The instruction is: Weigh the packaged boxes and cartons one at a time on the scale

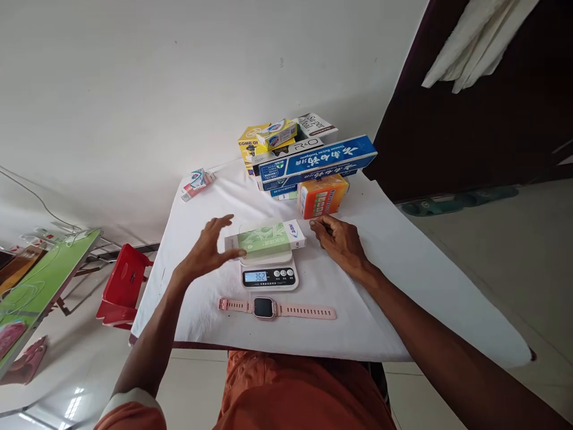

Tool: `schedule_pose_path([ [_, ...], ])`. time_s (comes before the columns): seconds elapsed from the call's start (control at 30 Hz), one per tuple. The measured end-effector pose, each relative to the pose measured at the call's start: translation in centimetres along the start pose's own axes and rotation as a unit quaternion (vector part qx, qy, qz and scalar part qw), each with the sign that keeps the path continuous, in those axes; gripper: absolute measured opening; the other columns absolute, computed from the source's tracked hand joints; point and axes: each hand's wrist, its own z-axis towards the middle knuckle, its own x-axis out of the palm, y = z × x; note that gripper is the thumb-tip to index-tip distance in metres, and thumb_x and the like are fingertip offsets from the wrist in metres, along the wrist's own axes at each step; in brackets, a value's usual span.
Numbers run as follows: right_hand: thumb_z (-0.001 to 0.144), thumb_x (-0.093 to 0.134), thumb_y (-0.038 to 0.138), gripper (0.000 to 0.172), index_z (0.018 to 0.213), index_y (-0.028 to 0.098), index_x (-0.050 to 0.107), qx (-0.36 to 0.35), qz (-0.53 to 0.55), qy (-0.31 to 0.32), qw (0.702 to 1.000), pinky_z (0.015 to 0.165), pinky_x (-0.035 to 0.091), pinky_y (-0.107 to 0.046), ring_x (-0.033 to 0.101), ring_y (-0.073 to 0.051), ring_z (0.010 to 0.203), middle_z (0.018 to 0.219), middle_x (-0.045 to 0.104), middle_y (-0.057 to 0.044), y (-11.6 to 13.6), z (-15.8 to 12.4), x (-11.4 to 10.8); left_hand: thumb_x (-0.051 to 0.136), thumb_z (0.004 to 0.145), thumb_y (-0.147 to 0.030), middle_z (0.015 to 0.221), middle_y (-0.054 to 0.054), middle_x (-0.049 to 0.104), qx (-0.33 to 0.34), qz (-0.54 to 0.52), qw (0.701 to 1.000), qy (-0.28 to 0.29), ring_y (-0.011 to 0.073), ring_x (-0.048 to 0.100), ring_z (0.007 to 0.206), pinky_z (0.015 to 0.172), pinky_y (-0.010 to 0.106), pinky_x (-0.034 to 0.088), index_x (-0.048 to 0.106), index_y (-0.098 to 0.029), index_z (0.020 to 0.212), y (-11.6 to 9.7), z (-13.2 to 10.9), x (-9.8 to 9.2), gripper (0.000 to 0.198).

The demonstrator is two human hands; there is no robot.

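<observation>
A green and white box (pixel 267 237) lies across the top of a white digital scale (pixel 270 278), whose display reads 362. My left hand (pixel 206 251) is at the left end of the box with thumb and fingers apart, holding nothing. To the right of the box, my right hand (pixel 338 240) rests near the table surface with its fingers curled in; nothing shows in it. A pink smartwatch (pixel 263 308) lies stretched out in front of the scale.
Behind the scale are stacked blue toothpaste boxes (pixel 317 161), an orange package (pixel 323 196) and yellow boxes (pixel 276 135). Small boxes (pixel 197 183) lie at the back left of the white-covered table (pixel 403 286). A red chair (pixel 123 285) stands left.
</observation>
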Motion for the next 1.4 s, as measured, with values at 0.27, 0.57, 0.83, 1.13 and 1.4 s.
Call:
schedule_pose_path([
  [0.27, 0.095, 0.051, 0.051, 0.035, 0.073, 0.025, 0.055, -0.008, -0.004, 0.000, 1.000, 0.061, 0.041, -0.030, 0.054, -0.017, 0.059, 0.062, 0.058, 0.000, -0.4, 0.2, 0.1, 0.078, 0.089, -0.052, 0.140, 0.014, 0.062, 0.026, 0.084, 0.996, 0.021, 0.0368, 0.058, 0.133, 0.113, 0.058, 0.046, 0.055, -0.030, 0.147, -2.1, 1.6, 1.7, 0.066],
  [0.57, 0.095, 0.049, 0.052, 0.038, 0.068, 0.025, 0.049, -0.026, 0.005, -0.009, 1.000, 0.061, 0.038, -0.029, 0.049, -0.015, 0.060, 0.061, 0.054, 0.001, -0.2, 0.3, 0.0, 0.073, 0.092, -0.052, 0.117, 0.007, 0.072, 0.022, -0.005, 1.000, 0.017, 0.0287, 0.069, 0.106, 0.092, 0.045, 0.056, 0.065, -0.028, 0.127, -2.3, 1.9, 0.7, 0.044],
  [0.83, 0.097, 0.047, 0.056, 0.042, 0.070, 0.025, 0.048, -0.022, 0.023, -0.008, 0.999, 0.058, 0.034, -0.028, 0.045, -0.014, 0.058, 0.061, 0.050, 0.002, -0.6, 0.5, 0.2, 0.076, 0.087, -0.057, 0.114, 0.010, 0.071, 0.083, 0.109, 0.982, -0.132, 0.0280, 0.067, 0.103, 0.090, 0.042, 0.055, 0.067, -0.020, 0.125, -7.6, 14.1, -6.4, 0.053],
  [1.13, 0.100, 0.044, 0.056, 0.043, 0.069, 0.026, 0.040, -0.019, 0.023, 0.006, 1.000, 0.057, 0.030, -0.029, 0.042, -0.015, 0.058, 0.062, 0.048, 0.003, -0.9, 0.5, 0.2, 0.073, 0.092, -0.051, 0.127, 0.015, 0.068, 0.077, 0.231, 0.969, -0.037, 0.0338, 0.062, 0.121, 0.102, 0.046, 0.048, 0.066, -0.019, 0.126, -11.1, 27.2, -2.0, 0.047],
  [1.4, 0.100, 0.044, 0.055, 0.043, 0.070, 0.026, 0.038, -0.010, 0.023, 0.005, 1.000, 0.057, 0.030, -0.029, 0.040, -0.014, 0.058, 0.062, 0.045, 0.003, -1.1, 0.5, 0.2, 0.077, 0.089, -0.046, 0.135, 0.016, 0.062, 0.101, 0.222, 0.968, -0.059, 0.0369, 0.057, 0.128, 0.108, 0.055, 0.047, 0.064, -0.020, 0.136, -9.4, 26.8, -1.1, 0.055],
])
